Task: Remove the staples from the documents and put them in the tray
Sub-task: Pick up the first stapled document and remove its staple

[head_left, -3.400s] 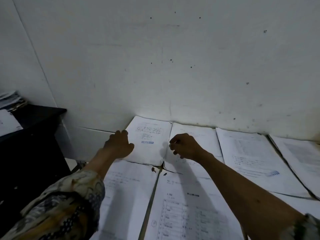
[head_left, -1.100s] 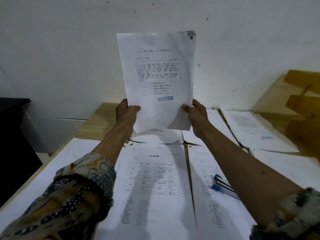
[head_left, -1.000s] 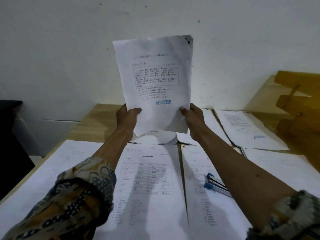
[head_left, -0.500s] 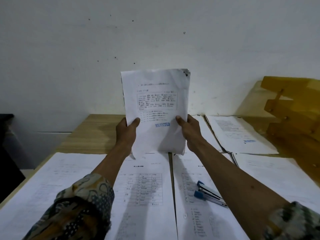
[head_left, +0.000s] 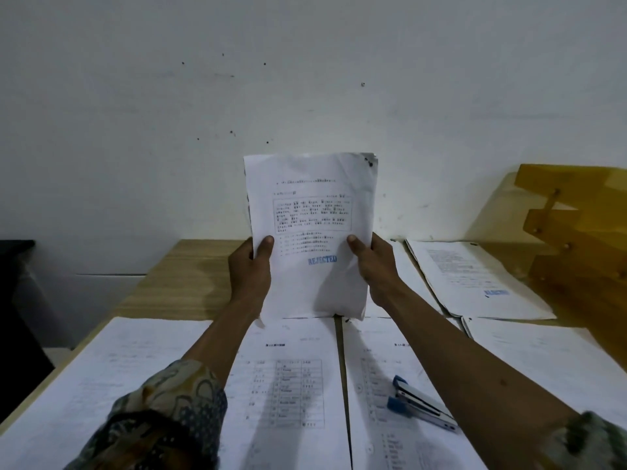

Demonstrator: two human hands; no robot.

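Table [head_left: 190,283] covered with papers [head_left: 291,385], blue tool [head_left: 420,407] unused near front edge. Left hand [head_left: 251,269] and right hand [head_left: 375,266] gripping one document [head_left: 312,198] upright, corner staple [head_left: 369,161] not yet pulled, tray [head_left: 573,212] contents hidden.

Head-worn wide-angle view, taken from the person's own position, facing forward and somewhat downward. Both forearms enter from the lower corners; the left hand [head_left: 249,266] and right hand [head_left: 373,269] sit at mid-frame, at arm's reach, gripping a document [head_left: 312,198] that faces the lens. The table [head_left: 183,279] occupies the lower half, the wall [head_left: 305,79] behind it the upper.
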